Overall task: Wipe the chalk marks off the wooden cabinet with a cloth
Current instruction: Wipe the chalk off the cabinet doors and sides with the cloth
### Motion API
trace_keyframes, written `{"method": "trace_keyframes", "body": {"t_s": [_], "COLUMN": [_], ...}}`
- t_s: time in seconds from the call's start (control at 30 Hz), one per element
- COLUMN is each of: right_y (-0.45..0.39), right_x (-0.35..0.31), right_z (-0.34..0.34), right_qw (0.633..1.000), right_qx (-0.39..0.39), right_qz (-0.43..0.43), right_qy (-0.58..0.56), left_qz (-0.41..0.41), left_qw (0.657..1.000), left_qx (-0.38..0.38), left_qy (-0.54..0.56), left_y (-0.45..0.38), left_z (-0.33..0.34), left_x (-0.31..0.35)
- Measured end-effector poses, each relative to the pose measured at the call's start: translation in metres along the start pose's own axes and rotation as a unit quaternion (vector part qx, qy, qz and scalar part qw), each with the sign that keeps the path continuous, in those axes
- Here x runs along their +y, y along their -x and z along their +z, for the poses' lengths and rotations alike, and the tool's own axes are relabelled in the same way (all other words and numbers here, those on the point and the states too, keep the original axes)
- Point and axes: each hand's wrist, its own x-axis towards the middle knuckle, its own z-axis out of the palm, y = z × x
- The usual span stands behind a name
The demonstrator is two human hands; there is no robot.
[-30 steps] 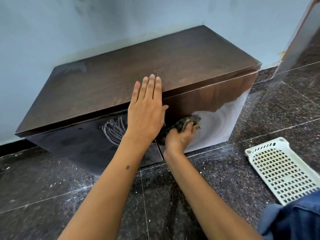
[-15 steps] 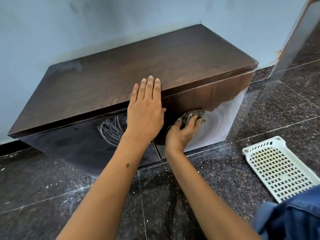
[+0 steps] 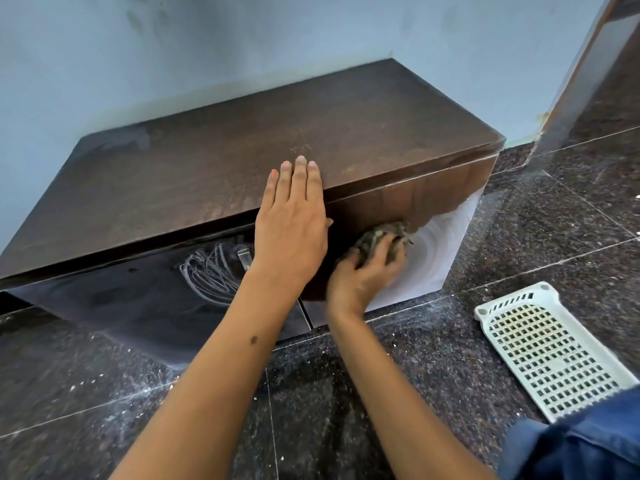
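A low dark wooden cabinet (image 3: 214, 168) stands against the wall. White chalk scribbles (image 3: 207, 268) mark its left front door beside a small metal handle (image 3: 244, 257). My left hand (image 3: 292, 223) rests flat over the top's front edge, fingers straight. My right hand (image 3: 363, 275) grips a dark crumpled cloth (image 3: 382, 235) and presses it against the right front door, next to a pale smeared patch (image 3: 436, 251). The right hand is blurred.
A white perforated plastic tray (image 3: 543, 348) lies on the dark speckled stone floor (image 3: 346, 410) at the right. Blue fabric (image 3: 581, 448) fills the bottom right corner. A door frame (image 3: 585, 71) rises at the far right. White dust flecks the floor.
My right hand has carried the cloth to the right and a little upward across the right door. The left hand has stayed in place on the top.
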Motion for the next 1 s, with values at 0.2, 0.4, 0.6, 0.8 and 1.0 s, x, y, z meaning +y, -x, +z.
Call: {"method": "trace_keyframes", "body": {"t_s": [0.2,0.4,0.6,0.8,1.0], "right_y": [0.012,-0.034,0.017,-0.057,-0.038], "right_x": [0.012,0.02,-0.006,0.041,0.003], "right_z": [0.005,-0.006,0.006,-0.014,-0.016], "right_qw": [0.998,0.992,0.991,0.988,0.997], "right_qx": [0.002,0.053,0.016,0.053,0.038], "right_qz": [-0.051,0.115,-0.132,0.131,-0.069], "right_qy": [-0.032,-0.025,0.016,-0.061,-0.003], "left_qz": [0.016,0.028,0.043,0.031,0.021], "left_qw": [1.0,0.999,0.999,0.999,0.999], "left_qx": [0.011,0.01,0.03,0.025,0.031], "left_qy": [0.022,0.027,0.006,-0.005,0.0], "left_y": [-0.004,-0.006,-0.014,-0.015,-0.015], "left_z": [0.001,0.0,0.002,0.008,0.008], "left_x": [0.008,0.008,0.014,0.017,0.019]}}
